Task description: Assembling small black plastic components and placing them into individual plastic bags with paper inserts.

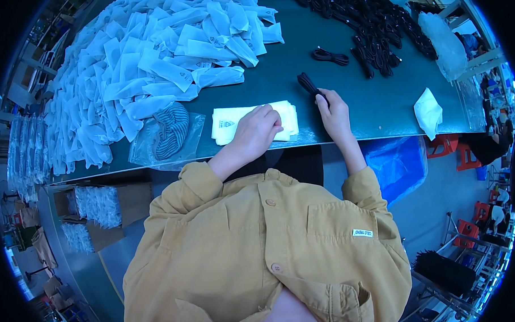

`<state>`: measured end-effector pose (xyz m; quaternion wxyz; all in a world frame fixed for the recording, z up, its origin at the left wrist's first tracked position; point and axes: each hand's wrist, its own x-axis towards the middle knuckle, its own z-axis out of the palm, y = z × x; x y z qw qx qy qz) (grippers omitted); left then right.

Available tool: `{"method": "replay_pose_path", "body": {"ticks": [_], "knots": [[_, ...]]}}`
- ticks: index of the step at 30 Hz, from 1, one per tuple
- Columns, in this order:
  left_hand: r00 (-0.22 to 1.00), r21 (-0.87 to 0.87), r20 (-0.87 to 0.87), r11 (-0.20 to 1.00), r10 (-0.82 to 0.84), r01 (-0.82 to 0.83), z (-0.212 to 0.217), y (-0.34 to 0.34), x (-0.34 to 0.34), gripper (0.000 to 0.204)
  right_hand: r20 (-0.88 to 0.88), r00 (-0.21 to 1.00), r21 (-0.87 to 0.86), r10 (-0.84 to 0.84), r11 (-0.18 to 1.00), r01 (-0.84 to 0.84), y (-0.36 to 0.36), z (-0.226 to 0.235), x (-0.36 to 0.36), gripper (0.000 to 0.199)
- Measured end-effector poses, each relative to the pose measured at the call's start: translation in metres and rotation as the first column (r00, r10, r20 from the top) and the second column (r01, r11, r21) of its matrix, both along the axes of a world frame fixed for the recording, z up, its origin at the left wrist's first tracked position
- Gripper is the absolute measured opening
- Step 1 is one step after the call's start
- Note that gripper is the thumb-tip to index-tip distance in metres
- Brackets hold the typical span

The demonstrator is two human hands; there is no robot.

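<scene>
A flat stack of white paper-like sleeves (222, 123) lies at the near edge of the green table. My left hand (257, 130) rests on top of it, its fingers curled in and closed; whatever is between the fingertips is hidden. Just right of the stack, my right hand (334, 114) grips a coiled black cable (307, 81), whose bundled end sticks out up and to the left. Another coiled black cable (330, 57) lies alone on the table beyond that hand.
Filled white sleeves (159, 55) form a big heap at left, with a striped knitted item in a clear bag (170, 132) before it. Black cables (375, 46) pile up far right. A crumpled white sleeve (427, 113) lies rightward; a blue-lined bin (396, 166) stands below the edge.
</scene>
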<state>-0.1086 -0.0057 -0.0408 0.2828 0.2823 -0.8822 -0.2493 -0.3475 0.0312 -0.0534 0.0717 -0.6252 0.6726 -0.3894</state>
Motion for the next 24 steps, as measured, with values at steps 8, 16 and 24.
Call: {"method": "replay_pose_path", "body": {"ticks": [8, 16, 24], "knots": [[0.995, 0.030, -0.054, 0.996, 0.087, -0.085, -0.010, 0.001, 0.001, 0.009, 0.539, 0.842, 0.169, -0.017, 0.982, -0.088, 0.038, 0.007, 0.031, 0.030], [0.935, -0.318, -0.089, 0.880, 0.342, -0.352, 0.052, 0.020, 0.096, 0.011, 0.680, 0.717, 0.202, -0.151, 0.979, 0.015, 0.052, 0.000, 0.019, 0.031], [0.781, -0.272, 0.087, 0.769, 0.619, -0.579, -0.029, 0.000, 0.180, 0.012, 0.713, 0.691, 0.156, -0.122, 0.988, 0.014, 0.045, -0.002, 0.019, 0.032]]}}
